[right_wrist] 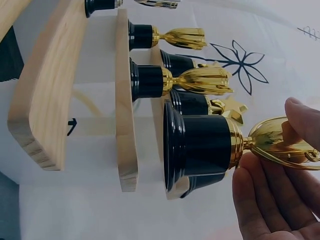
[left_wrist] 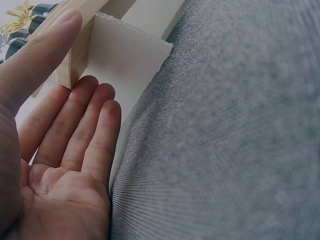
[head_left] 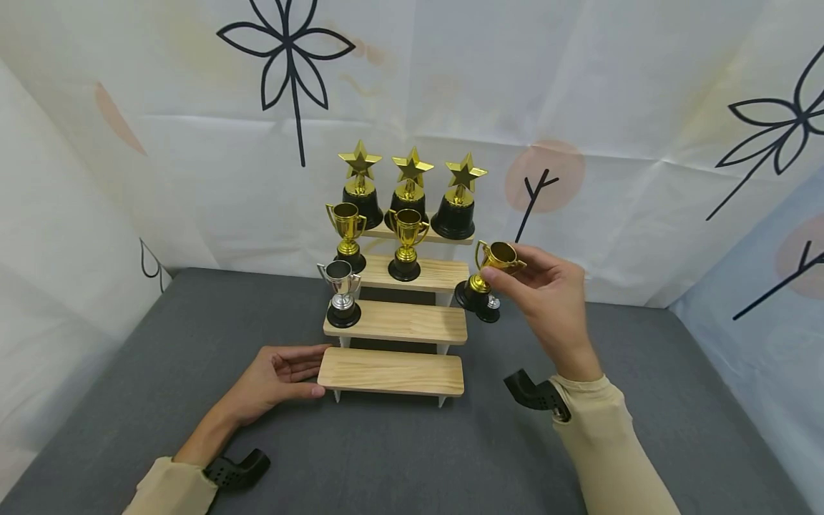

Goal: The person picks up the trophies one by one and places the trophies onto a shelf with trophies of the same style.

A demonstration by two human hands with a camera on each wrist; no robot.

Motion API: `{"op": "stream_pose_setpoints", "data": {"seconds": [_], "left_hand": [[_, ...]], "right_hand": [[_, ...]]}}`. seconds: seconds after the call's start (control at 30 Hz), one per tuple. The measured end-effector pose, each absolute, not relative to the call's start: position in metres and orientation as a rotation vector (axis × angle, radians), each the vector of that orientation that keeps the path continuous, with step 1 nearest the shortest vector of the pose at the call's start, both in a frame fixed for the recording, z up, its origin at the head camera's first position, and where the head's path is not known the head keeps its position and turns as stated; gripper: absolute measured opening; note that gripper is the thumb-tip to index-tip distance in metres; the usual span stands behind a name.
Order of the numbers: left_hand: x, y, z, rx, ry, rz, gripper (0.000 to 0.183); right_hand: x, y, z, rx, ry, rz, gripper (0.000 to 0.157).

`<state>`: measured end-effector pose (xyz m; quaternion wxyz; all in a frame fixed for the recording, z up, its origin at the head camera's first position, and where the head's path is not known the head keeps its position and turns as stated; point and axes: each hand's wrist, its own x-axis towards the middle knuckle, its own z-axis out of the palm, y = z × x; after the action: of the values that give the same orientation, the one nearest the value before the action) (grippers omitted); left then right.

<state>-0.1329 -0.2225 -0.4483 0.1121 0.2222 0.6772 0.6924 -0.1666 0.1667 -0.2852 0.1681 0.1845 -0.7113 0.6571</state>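
Note:
A gold trophy cup (head_left: 479, 283) with a black base is pinched by its cup between the thumb and fingers of my right hand (head_left: 552, 295), just off the right end of the second-highest wooden shelf. In the right wrist view the held trophy cup (right_wrist: 210, 147) lies sideways in the picture. Beside the lowest shelf (head_left: 391, 370) my left hand (head_left: 273, 383) lies palm-inward with straight fingers, fingertips at its left end. Two gold trophy cups (head_left: 347, 232) (head_left: 407, 239) stand on the second-highest shelf (head_left: 444, 275). A silver trophy cup (head_left: 343, 297) stands at the left of the shelf below.
Three gold star trophies (head_left: 412, 182) line the top shelf. Behind the held trophy, a small silver piece on a black base (head_left: 491, 309) is mostly hidden. The stepped stand rests on a dark grey table (head_left: 257, 315) before a white patterned cloth (head_left: 463, 86).

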Motion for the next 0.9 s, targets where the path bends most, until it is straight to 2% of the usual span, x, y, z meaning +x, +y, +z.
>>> {"op": "stream_pose_setpoints", "data": {"seconds": [0.43,0.9], "left_hand": [[-0.132,-0.222,-0.447,0.623,1.998,2.021,0.067],[-0.132,-0.222,-0.447,0.632,1.993,2.03,0.067]], "right_hand": [[-0.195,0.151,-0.285,0.535,-2.075,1.808,0.037],[-0.21,0.142,-0.286,0.526,-2.124,1.76,0.038]]}}
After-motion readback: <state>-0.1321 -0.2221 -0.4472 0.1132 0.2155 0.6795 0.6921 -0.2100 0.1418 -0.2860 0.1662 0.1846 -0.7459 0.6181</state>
